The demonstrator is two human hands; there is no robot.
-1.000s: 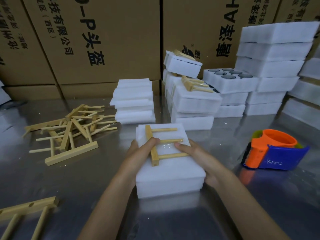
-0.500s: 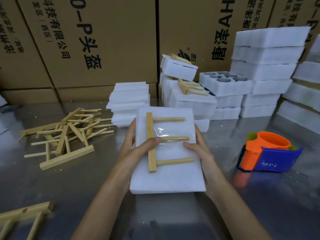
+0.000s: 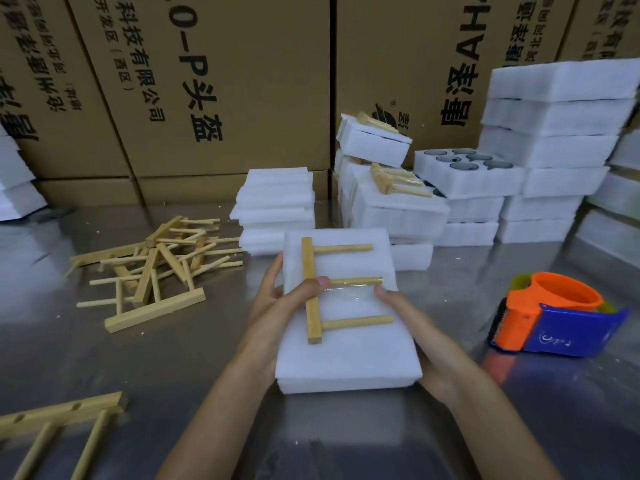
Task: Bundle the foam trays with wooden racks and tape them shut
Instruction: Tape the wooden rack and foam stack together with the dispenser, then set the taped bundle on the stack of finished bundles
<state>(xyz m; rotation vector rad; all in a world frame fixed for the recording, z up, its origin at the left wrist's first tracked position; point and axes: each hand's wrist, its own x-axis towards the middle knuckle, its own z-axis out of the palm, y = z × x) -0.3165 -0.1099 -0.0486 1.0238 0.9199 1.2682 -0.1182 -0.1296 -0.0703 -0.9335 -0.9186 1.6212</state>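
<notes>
I hold a white foam tray bundle [image 3: 349,355] tilted up above the metal table. A wooden rack [image 3: 311,289] with three pegs lies on its top face, and a strip of clear tape [image 3: 349,292] crosses the middle peg. My left hand [image 3: 277,310] grips the bundle's left edge, thumb pressing on the rack's bar. My right hand [image 3: 408,317] grips the right edge, thumb on the tape end. The orange and blue tape dispenser [image 3: 554,317] stands on the table to the right.
A loose pile of wooden racks [image 3: 152,268] lies at left, and another rack [image 3: 52,431] at the bottom left corner. Flat foam sheets [image 3: 273,202] are stacked behind the bundle, finished bundles [image 3: 391,202] and tall foam tray stacks [image 3: 554,147] at back right. Cardboard boxes [image 3: 207,81] line the back.
The bundle has been lifted off the table and tilted with its top face toward me. Both hands moved from on top of it to gripping its sides.
</notes>
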